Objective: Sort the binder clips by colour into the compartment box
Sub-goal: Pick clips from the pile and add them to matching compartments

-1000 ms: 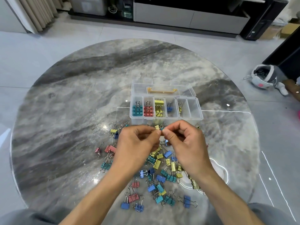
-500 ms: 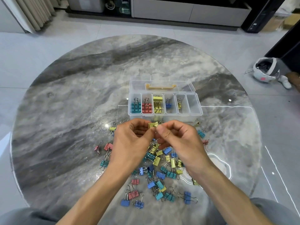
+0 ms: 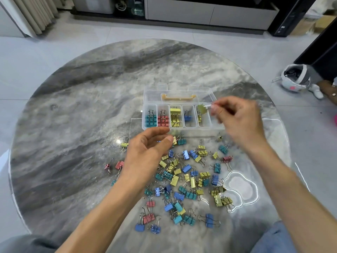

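Olive-yellow binder clip (image 3: pixel 201 109) held over the clear plastic compartment box (image 3: pixel 183 127), body pointing left, wire handles running right into my fingertips.

My right hand (image 3: pixel 235 121) pinches its handles above the fifth compartment from the left, just short of the last one; the box's long axis runs left to right across the round grey marble table (image 3: pixel 73 125). My left hand (image 3: pixel 145 152) hovers loosely curled and holding nothing near the box's front edge, over the scattered loose clips (image 3: pixel 184 181); bare tabletop lies left.
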Motion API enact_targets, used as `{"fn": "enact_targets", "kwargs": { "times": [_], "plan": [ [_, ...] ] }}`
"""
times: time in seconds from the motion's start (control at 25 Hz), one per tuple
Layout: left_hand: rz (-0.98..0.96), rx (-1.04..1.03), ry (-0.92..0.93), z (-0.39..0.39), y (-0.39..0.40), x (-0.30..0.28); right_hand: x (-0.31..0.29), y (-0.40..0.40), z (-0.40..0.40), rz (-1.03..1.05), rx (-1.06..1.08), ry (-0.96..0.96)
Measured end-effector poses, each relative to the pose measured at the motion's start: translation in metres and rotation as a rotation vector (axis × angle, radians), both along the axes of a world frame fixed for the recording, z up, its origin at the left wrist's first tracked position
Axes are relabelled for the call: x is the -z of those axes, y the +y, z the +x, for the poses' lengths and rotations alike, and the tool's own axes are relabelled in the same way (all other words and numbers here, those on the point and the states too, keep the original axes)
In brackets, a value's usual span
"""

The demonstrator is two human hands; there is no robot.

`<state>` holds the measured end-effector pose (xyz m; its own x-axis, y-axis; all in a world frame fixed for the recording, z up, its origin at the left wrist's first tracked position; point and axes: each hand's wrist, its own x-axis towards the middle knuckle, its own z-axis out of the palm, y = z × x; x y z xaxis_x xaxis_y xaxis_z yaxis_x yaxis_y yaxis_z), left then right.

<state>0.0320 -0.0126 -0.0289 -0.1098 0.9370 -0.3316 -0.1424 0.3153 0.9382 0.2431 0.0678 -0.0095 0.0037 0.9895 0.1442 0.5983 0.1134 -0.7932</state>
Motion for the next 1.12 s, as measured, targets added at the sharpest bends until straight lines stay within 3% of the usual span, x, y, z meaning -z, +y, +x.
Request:
{"fn": "enact_targets", "kwargs": {
  "times": [0.08,0.16,0.44,0.64,0.72,0.84,0.88,1.0,1.12],
  "plan": [
    [-0.008,-0.022,0.015,-0.002,-0.001,0.000,-0.001,0.041,0.015,0.035,-0.106,-0.399],
    [-0.020,-0.020,0.018,-0.003,-0.001,-0.002,0.004,0.066,0.017,-0.019,-0.249,-0.598],
    [-0.023,-0.029,0.019,-0.005,0.003,-0.002,0.014,0.080,0.003,-0.170,-0.438,-0.664],
    [-0.037,-0.024,0.031,-0.004,0.001,-0.004,0.034,0.079,-0.004,-0.010,-0.383,-0.909],
    [-0.038,-0.039,0.029,-0.005,0.002,-0.003,0.031,0.072,-0.002,0.067,-0.259,-0.816],
    [-0.039,-0.032,0.021,-0.006,0.003,-0.004,0.021,0.027,0.017,-0.068,-0.083,-0.273],
    [-0.040,-0.026,0.031,-0.005,0.003,-0.004,0.025,0.008,0.020,-0.138,-0.093,-0.236],
    [-0.039,-0.027,0.062,-0.005,0.001,-0.001,0.056,-0.018,0.018,-0.305,-0.190,-0.461],
    [-0.057,-0.052,0.055,-0.006,-0.004,0.000,0.072,-0.017,0.006,-0.358,-0.281,-0.544]
  ]
}}
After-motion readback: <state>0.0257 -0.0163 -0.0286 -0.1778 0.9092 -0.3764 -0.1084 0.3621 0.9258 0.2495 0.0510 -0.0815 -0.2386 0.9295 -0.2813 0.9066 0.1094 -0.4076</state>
